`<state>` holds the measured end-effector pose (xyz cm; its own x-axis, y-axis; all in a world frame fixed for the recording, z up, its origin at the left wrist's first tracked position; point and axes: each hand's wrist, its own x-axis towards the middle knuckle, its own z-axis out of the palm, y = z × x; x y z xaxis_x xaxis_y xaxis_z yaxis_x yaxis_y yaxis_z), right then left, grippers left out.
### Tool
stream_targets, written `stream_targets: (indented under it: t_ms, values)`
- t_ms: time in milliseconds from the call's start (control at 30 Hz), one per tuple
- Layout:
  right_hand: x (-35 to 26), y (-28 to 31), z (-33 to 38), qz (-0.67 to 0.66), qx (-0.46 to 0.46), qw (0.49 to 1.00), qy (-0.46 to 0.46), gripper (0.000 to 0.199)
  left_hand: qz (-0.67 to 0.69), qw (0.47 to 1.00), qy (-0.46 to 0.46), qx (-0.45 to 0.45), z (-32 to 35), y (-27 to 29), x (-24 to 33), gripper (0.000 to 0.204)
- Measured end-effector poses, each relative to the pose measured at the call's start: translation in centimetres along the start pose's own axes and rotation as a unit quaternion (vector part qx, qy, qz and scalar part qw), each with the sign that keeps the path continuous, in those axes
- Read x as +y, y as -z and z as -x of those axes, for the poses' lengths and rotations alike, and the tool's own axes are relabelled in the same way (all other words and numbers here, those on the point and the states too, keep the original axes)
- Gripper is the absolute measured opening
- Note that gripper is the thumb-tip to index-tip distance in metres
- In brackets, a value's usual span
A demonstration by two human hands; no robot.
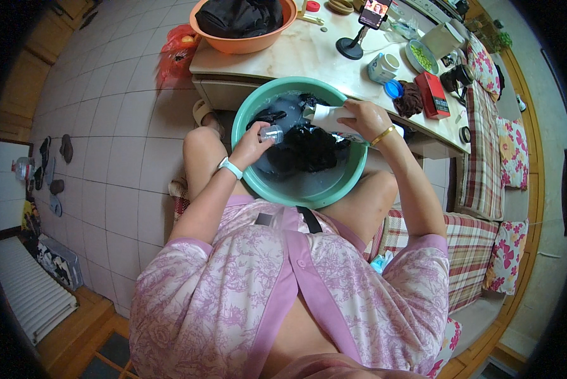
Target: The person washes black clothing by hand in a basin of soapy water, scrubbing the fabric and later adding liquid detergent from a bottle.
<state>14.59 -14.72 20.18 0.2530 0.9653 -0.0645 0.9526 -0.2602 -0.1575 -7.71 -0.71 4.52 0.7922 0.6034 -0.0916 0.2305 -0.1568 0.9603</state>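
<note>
A round green basin (240, 126) stands between my knees, holding cloudy water and dark soaked clothes (312, 148). In my left hand (249, 148), closed at the basin's left side, is a small clear plastic cap (272, 134). My right hand (369, 120) grips a white bottle (326, 117) over the basin's far right part. The bottle lies tilted on its side, its mouth pointing left toward the cap, with a gap between them. Whether any liquid is leaving the bottle I cannot tell.
Beyond the basin is a marble-topped table (258, 63). On it are an orange basin (242, 44) with black cloth, a phone on a stand (350, 48), a white jar (384, 66), a green-filled bowl (421, 57) and a red box (431, 95). A red plastic bag (176, 57) hangs beside it.
</note>
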Motion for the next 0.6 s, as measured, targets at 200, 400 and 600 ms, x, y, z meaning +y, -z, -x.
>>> stream_targets:
  t_ms: [200, 400, 600]
  values:
    - [0.3, 0.3, 0.6, -0.067, 0.044, 0.997, -0.005, 0.029, 0.032, 0.999, 0.011, 0.019, -0.6, 0.2, -0.2, 0.04]
    - [1.1, 0.2, 1.5, -0.195, 0.086, 0.975, -0.058, 0.03, 0.184, 0.982, 0.044, 0.012, -1.9, 0.0, 3.2, 0.039]
    - [0.3, 0.4, 2.8, -0.284, 0.116, 0.949, -0.07, 0.031, 0.277, 0.96, 0.05, -0.009, -3.2, 0.4, 6.2, 0.039]
